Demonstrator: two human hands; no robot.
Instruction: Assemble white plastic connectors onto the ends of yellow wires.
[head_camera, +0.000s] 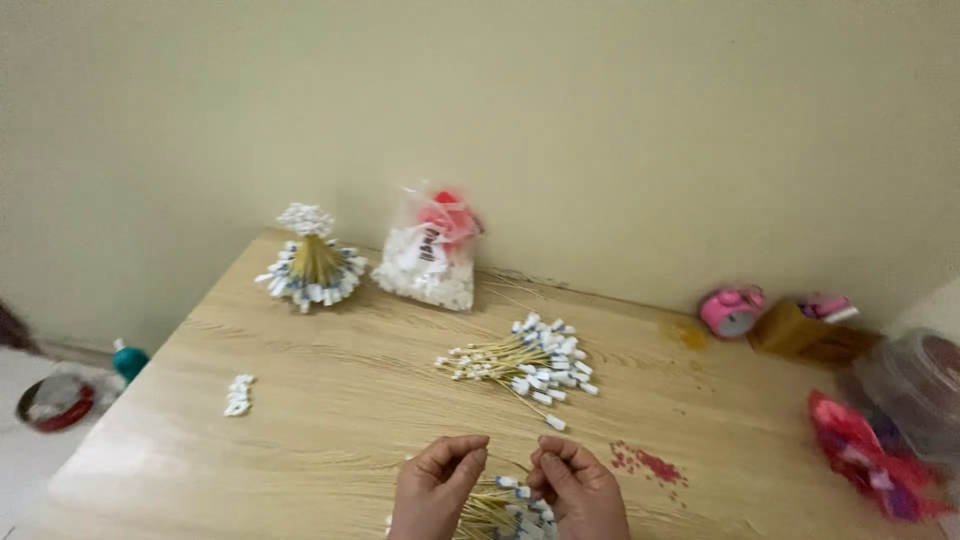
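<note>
At the bottom centre of the frame, the left hand (437, 487) and right hand (574, 487) curl, fingers together, over a bundle of sticks (497, 511) on the desk (330, 420); whether either pinches a stick is unclear. A loose pile (527, 364) lies just above, a bag (432, 250) further up.
</note>
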